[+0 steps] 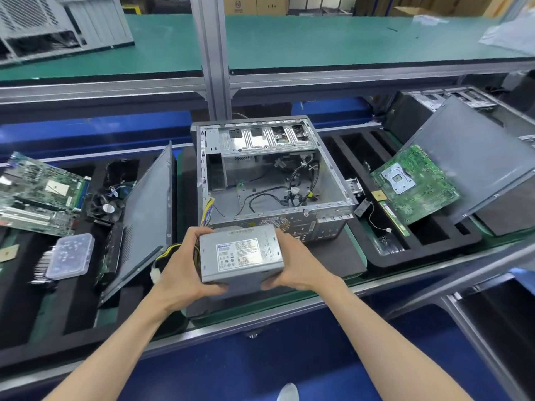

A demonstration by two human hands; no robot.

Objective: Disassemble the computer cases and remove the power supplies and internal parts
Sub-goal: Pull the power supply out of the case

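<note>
Both hands — left hand (185,263), right hand (295,266) — grip the power supply (241,256) by its sides; open computer case (272,175) at twelve o'clock holds loose cables (298,189). Foam trays (419,250) flank it at three and nine — circuit boards (415,183) lie on them.

Matt grey metal power supply (241,256)

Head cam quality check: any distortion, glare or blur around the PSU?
Head view: wide-angle bowing curves the bench rails toward the edges; lighting is even, with mild sheen on the power supply but its label print is too soft to read; the left hand and right hand are sharp, far boxes soft.
</note>
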